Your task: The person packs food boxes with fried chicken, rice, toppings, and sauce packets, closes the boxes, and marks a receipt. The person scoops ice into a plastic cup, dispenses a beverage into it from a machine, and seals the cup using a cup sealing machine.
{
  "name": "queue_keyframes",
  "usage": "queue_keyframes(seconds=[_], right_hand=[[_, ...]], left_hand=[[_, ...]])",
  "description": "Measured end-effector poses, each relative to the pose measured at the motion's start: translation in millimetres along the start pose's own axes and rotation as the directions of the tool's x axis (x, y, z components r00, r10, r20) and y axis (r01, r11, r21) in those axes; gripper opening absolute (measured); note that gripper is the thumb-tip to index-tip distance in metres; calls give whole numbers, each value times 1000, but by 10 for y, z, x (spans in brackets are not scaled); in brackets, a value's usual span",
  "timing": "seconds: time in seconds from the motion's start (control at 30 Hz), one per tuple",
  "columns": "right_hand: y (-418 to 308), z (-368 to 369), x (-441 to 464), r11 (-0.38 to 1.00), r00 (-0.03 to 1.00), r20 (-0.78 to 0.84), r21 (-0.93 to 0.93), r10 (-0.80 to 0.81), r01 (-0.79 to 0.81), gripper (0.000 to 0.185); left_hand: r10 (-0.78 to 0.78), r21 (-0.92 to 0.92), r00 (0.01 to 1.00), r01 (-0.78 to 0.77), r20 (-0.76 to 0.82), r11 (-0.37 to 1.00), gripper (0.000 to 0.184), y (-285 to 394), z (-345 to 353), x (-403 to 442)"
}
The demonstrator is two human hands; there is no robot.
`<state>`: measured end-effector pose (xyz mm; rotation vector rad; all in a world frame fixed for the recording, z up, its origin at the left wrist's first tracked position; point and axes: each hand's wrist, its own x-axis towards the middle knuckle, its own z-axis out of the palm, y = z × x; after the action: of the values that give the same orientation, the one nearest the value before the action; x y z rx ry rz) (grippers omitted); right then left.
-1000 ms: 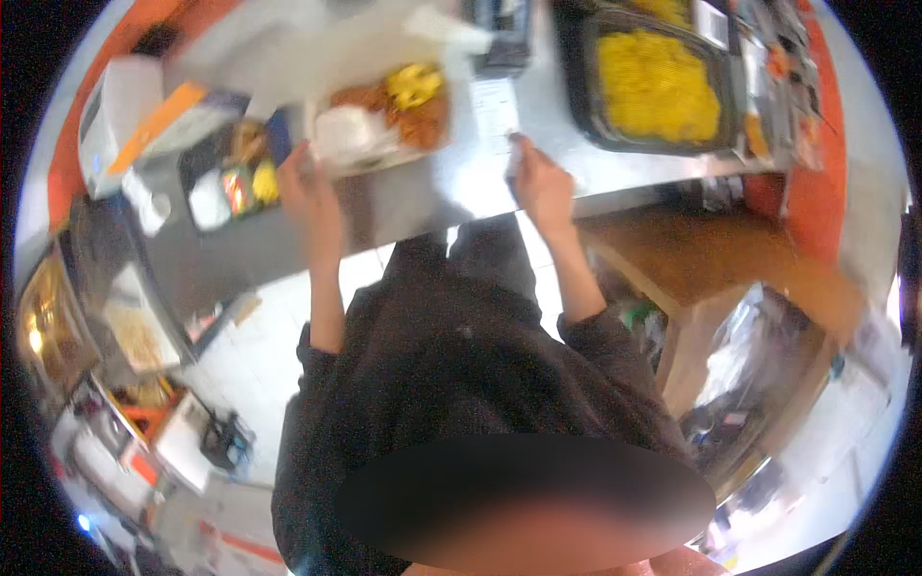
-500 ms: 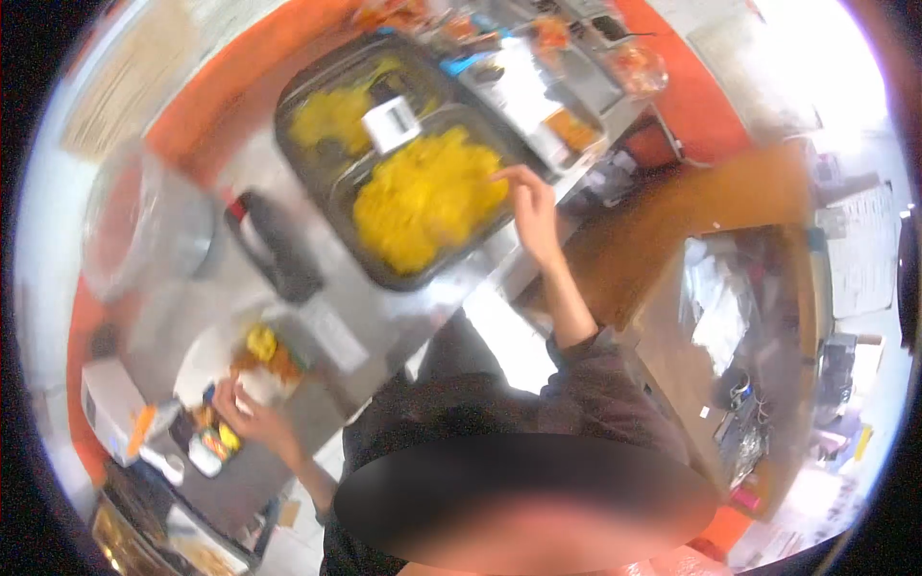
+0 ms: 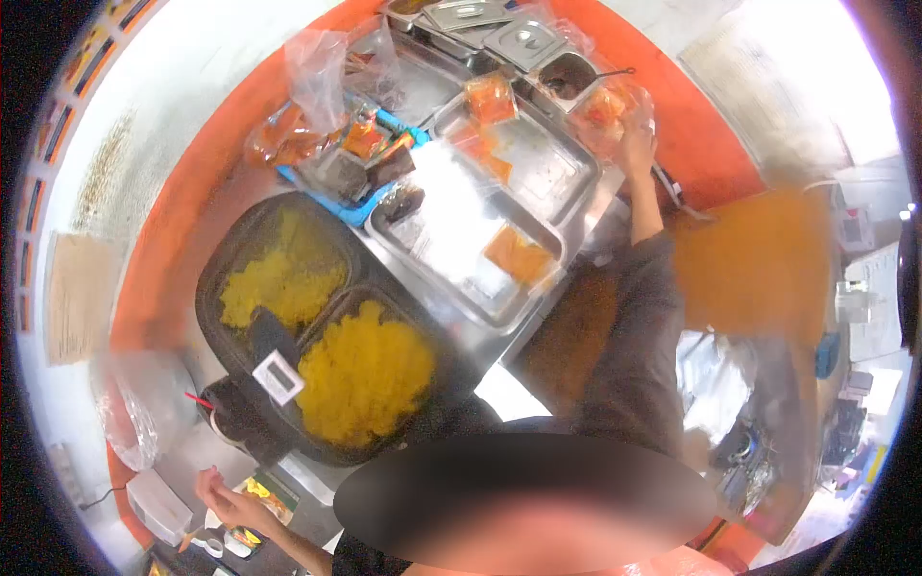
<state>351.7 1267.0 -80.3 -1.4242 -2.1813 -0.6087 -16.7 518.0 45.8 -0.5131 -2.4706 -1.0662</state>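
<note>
At the far right end of the counter my right hand (image 3: 636, 142) closes on the edge of a clear plastic bag (image 3: 600, 120) with orange-red contents. Its fingertips are partly lost against the bag. My left hand (image 3: 223, 497) is at the lower left, held up with loosely bent fingers and nothing visible in it. Just right of that hand lies food with yellow and red parts (image 3: 269, 494), partly cut off from sight. Between the hands stands a large black two-part tray (image 3: 216, 278) of yellow rice (image 3: 365, 379), with a white-labelled device (image 3: 279, 377) at its near edge.
Shallow steel trays (image 3: 567, 197) hold orange slices (image 3: 519, 254) and packets. Steel lids (image 3: 523, 43) and a dark-filled container (image 3: 567, 77) with a ladle stand behind. A blue-edged tray (image 3: 336, 206) with packages is left of them. A cardboard box (image 3: 615, 413) is at the right.
My right hand has moved from beside the yellow rice to the plastic bag at the far end. The view has turned right, so the rice tray sits lower left. My left hand stays near the food.
</note>
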Motion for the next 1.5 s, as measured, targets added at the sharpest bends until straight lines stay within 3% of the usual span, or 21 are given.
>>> queue_keyframes(seconds=[0.1, 0.13, 0.2, 0.23, 0.37, 0.43, 0.47, 0.53, 0.57, 0.63, 0.8, 0.9, 0.97, 1.03, 1.07, 1.1, 1.17, 1.27, 1.33, 1.4, 1.5], right_hand=[[93, 130, 305, 967, 939, 330, 193, 97, -167, 32], [32, 178, 337, 966, 937, 334, 195, 98, -171, 32], [-135, 298, 399, 932, 946, 292, -283, -143, 228, 30], [-190, 314, 398, 932, 944, 295, -279, -145, 230, 30], [-288, 224, 292, 997, 996, 70, -69, 47, -42, 24], [-219, 226, 309, 988, 988, -22, 21, 155, -154, 23], [-128, 263, 315, 872, 934, -112, 411, 339, -267, 21], [96, 211, 297, 422, 805, 51, 831, 592, -362, 18], [114, 125, 275, 427, 807, 44, 831, 589, -357, 18], [145, -198, 249, -73, 797, 265, 960, 542, -270, 17], [-759, -1572, 78, -339, 831, 501, 846, 243, -412, 28], [-1593, -2178, -287, -435, 898, 438, 802, -37, -409, 25], [-2178, -2548, -699, -391, 848, 464, 752, -257, -530, 24], [-2880, -2943, -1213, -198, 814, 407, 833, -414, -517, 16], [-3225, -3200, -1501, -111, 763, 388, 854, -518, -509, 13], [-3584, -3485, -1828, -30, 711, 362, 880, -603, -474, 11], [-4203, -3880, -2574, -89, 640, 232, 900, -732, -428, 10], [-5033, -4523, -3499, -15, 480, 147, 948, -865, -317, 10], [-5453, -4855, -3954, -26, 438, 109, 956, -892, -291, 9], [-5852, -4994, -4316, -37, 333, 185, 826, -924, -562, 12], [-6246, -4962, -4833, 96, 241, 245, 860, -939, -501, 16]], left_hand=[[29, 27, 998, -30, 56, 999, 15, 79, 155, 102], [33, 30, 997, -35, 65, 999, 15, 119, 223, 123], [34, 36, 997, -37, 70, 999, 15, 213, 361, 165], [73, 11, 994, -74, 81, 997, 15, 202, 416, 183], [230, 136, 954, -258, 193, 957, 15, 445, 477, 279], [176, 123, 971, -197, 164, 973, 15, 463, 464, 269], [122, 104, 983, -137, 139, 985, 15, 458, 454, 253], [85, 11, 990, -87, 113, 996, 15, 348, 413, 219], [51, -82, 995, -44, 90, 996, 15, 271, 404, 212], [91, -78, 993, -85, 73, 993, 16, 80, 414, 205], [97, -101, 992, -88, 87, 991, 17, -22, 440, 83], [85, -48, 995, -82, 46, 995, 15, 273, 397, 5], [96, -191, 995, -100, -31, 976, 16, 111, 244, -70], [119, -67, 989, -125, -90, 990, 13, -183, -61, -205], [-24, -234, 990, -10, -140, 972, 12, -353, -243, -304], [26, -213, 982, -67, -187, 975, 13, -500, -496, -325], [-92, -290, 968, 21, -232, 957, 12, -850, -995, -511], [-501, -726, 819, 161, -279, 668, 10, -1619, -1544, -763], [-484, -652, 828, 202, -284, 730, 10, -1961, -1821, -990], [-442, -466, 849, 279, -289, 840, 13, -2089, -1974, -1059], [-376, -380, 921, 313, -104, 870, 11, -2252, -1980, -1317]])
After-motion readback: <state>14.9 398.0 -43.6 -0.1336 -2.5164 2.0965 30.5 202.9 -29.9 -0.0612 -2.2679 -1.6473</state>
